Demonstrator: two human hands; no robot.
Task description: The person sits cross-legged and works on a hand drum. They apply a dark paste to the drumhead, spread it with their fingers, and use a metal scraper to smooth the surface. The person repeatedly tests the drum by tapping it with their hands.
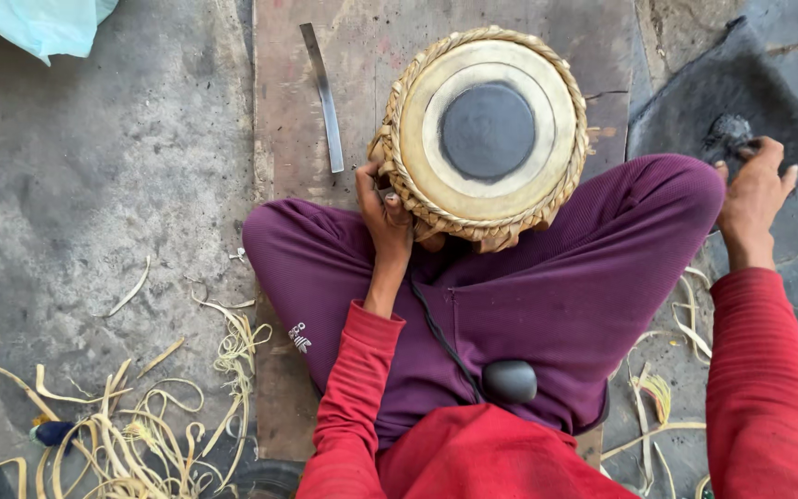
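1. The drum [487, 129] rested tilted in the person's lap, its head with the black centre facing up.
2. The left hand [383, 214] gripped the drum's braided rim, fingers curled on it.
3. The right hand [755, 192] pinched a dark lump [730, 134] over a black patch [708, 92] on the floor.
4. A metal strip [323, 97] lay on the board [288, 111] beside the drum.
5. Pale strips [140, 434] littered the floor.

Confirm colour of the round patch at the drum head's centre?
Dark grey-black patch, ringed by cream skin on the drum. Head view shows it best.
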